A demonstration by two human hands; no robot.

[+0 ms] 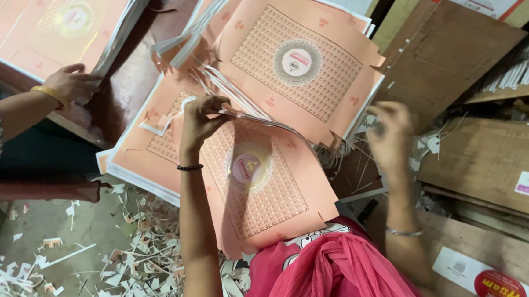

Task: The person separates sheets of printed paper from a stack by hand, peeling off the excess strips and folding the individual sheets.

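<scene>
A stack of peach die-cut cardboard sheets with a lattice print and a round emblem lies in front of me, over my lap. My left hand grips the waste trim strips along the stack's upper edge, fingers closed on them. My right hand is at the right side of a second peach stack lying tilted above the first; it is blurred, and its fingers curl at the stack's ragged edge. A black band is on my left wrist, a thin bangle on my right.
Another person's hand with a yellow bangle rests on a third peach stack at the upper left. Paper scraps litter the floor at the lower left. Brown cartons fill the right side.
</scene>
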